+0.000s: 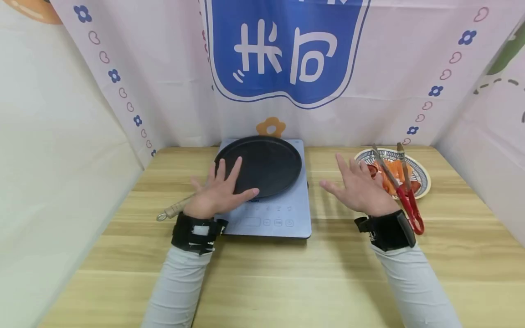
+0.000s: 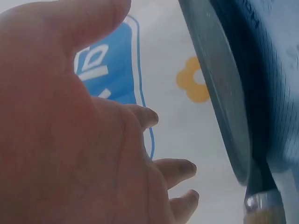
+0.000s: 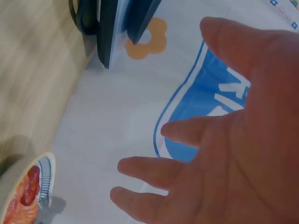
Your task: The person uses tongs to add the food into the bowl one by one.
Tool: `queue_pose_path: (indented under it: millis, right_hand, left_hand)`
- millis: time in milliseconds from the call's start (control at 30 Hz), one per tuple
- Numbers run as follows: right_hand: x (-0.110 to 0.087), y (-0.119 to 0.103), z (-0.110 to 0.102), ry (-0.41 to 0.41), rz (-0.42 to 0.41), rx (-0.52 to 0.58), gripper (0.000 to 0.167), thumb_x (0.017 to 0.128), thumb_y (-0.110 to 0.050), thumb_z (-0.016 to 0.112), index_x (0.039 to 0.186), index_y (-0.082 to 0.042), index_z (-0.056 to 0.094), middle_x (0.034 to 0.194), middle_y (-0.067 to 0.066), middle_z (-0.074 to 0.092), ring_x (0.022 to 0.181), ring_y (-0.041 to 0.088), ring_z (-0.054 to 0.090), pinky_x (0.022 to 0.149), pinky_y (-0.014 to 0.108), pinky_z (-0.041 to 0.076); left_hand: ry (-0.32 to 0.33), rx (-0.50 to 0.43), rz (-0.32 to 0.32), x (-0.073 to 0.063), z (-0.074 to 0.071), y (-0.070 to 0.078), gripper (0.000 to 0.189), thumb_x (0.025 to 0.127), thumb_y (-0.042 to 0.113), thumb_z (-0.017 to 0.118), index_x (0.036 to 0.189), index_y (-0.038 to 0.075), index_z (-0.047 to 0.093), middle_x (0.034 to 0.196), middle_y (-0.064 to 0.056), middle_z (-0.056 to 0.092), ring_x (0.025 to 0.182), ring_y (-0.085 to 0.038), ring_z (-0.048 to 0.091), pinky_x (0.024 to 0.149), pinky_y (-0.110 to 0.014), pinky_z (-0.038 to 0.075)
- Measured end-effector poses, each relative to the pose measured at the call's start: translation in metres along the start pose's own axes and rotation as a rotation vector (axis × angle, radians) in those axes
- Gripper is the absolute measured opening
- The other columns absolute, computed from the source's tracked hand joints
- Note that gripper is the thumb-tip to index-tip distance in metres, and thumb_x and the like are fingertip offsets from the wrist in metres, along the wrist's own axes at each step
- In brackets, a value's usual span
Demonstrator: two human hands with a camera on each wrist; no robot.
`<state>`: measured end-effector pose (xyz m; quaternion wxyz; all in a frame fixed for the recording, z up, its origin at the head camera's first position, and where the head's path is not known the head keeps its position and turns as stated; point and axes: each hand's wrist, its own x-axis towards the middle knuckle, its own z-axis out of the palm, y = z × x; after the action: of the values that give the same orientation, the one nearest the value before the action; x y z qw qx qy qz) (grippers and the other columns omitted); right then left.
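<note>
My left hand (image 1: 216, 193) hovers with spread fingers over the near left edge of a round black flat pan (image 1: 266, 164), holding nothing. The pan sits on a light induction cooktop (image 1: 301, 214); its wooden handle (image 1: 176, 208) points left, partly hidden behind my wrist. My right hand (image 1: 358, 189) is held in the air with fingers spread, between the cooktop and a patterned plate (image 1: 424, 182). Orange and dark red food pieces (image 1: 395, 169) lie on that plate. Red-handled metal tongs (image 1: 410, 207) rest across it, their handles reaching onto the table.
The wooden table (image 1: 262, 278) runs up to a hanging white cloth (image 1: 176, 91) with a blue printed emblem (image 1: 283, 50). Pale walls (image 1: 53, 136) stand on the left and right sides. A black cord (image 3: 81, 18) shows beside the cooktop in the right wrist view.
</note>
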<state>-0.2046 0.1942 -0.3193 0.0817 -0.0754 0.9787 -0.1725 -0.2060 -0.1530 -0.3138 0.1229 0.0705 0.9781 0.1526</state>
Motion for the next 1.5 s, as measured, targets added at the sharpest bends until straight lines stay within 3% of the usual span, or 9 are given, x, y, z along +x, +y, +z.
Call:
queue_pose_path:
  millis: [267,467,567,667,767,1067,1200,1300,1500]
  right_hand:
    - [-0.006,0.028,-0.028,0.103,0.038,0.024,0.106,0.100,-0.074,0.047,0.170,-0.014,-0.006,0.171,0.035,0.009,0.157,0.058,0.010,0.114,0.085,0.010]
    - [-0.009,0.062,-0.041,0.148,0.031,0.081,0.109,0.100,-0.066,0.054,0.166,0.002,-0.001,0.158,0.041,0.032,0.147,0.057,0.033,0.116,0.073,0.030]
    - [-0.012,0.078,-0.044,0.096,0.084,0.112,0.115,0.101,-0.068,0.050,0.163,0.008,-0.008,0.155,0.049,0.027,0.142,0.064,0.032,0.113,0.076,0.031]
    - [-0.013,0.092,-0.047,0.051,0.145,0.077,0.118,0.100,-0.072,0.046,0.158,0.018,-0.005,0.148,0.053,0.026,0.130,0.065,0.037,0.106,0.077,0.036]
    - [-0.015,0.106,-0.049,0.024,0.186,0.029,0.119,0.099,-0.075,0.043,0.149,0.027,0.009,0.137,0.053,0.032,0.119,0.063,0.043,0.099,0.075,0.041]
    - [-0.013,0.136,-0.033,-0.019,0.188,-0.051,0.088,0.100,-0.070,0.050,0.108,0.017,0.047,0.097,0.032,0.049,0.091,0.048,0.056,0.073,0.051,0.049]
    - [-0.007,0.142,-0.030,-0.028,0.120,-0.044,0.064,0.104,-0.061,0.053,0.091,0.002,0.055,0.081,0.017,0.057,0.086,0.040,0.061,0.073,0.046,0.048]
    - [-0.006,0.146,-0.030,-0.017,0.096,-0.027,0.059,0.105,-0.055,0.055,0.098,0.003,0.056,0.088,0.020,0.063,0.092,0.044,0.063,0.081,0.054,0.050]
    - [-0.006,0.150,-0.028,-0.077,0.152,0.019,0.051,0.103,-0.052,0.058,0.079,-0.008,0.050,0.075,0.008,0.049,0.074,0.028,0.056,0.067,0.038,0.043]
  left_hand:
    - [-0.022,-0.052,-0.030,-0.002,-0.020,-0.034,0.107,0.097,0.067,0.054,0.169,0.020,-0.011,0.175,-0.027,-0.010,0.162,-0.051,-0.011,0.118,-0.084,-0.005]
    - [-0.107,-0.091,-0.022,-0.009,-0.031,-0.064,0.104,0.101,0.054,0.057,0.165,-0.007,0.002,0.171,-0.035,0.004,0.160,-0.055,0.006,0.128,-0.068,0.014]
    - [-0.152,-0.100,-0.056,-0.011,-0.032,-0.073,0.096,0.102,0.053,0.056,0.162,-0.011,0.018,0.164,-0.039,0.028,0.150,-0.057,0.033,0.119,-0.068,0.035]
    - [-0.174,-0.124,-0.076,-0.012,-0.033,-0.079,0.070,0.103,0.049,0.058,0.145,-0.005,0.048,0.130,-0.029,0.060,0.114,-0.043,0.062,0.090,-0.051,0.056]
    - [-0.176,-0.156,-0.067,-0.012,-0.031,-0.083,0.043,0.104,0.042,0.059,0.117,0.001,0.060,0.095,-0.010,0.060,0.082,-0.024,0.056,0.067,-0.033,0.046]
    - [-0.223,-0.244,-0.089,-0.009,-0.029,-0.094,0.043,0.106,0.049,0.056,0.096,0.006,0.053,0.075,-0.001,0.054,0.063,-0.016,0.047,0.059,-0.030,0.039]
    - [-0.246,-0.272,-0.103,-0.005,-0.027,-0.094,0.044,0.105,0.050,0.057,0.095,0.007,0.049,0.071,0.001,0.054,0.061,-0.014,0.050,0.058,-0.028,0.041]
    - [-0.256,-0.298,-0.124,-0.002,-0.024,-0.093,0.045,0.105,0.050,0.058,0.099,0.007,0.049,0.070,0.001,0.056,0.061,-0.014,0.052,0.059,-0.028,0.044]
    - [-0.268,-0.345,-0.158,0.001,-0.019,-0.094,0.049,0.103,0.053,0.059,0.109,0.006,0.049,0.072,0.000,0.057,0.063,-0.014,0.053,0.061,-0.029,0.046]
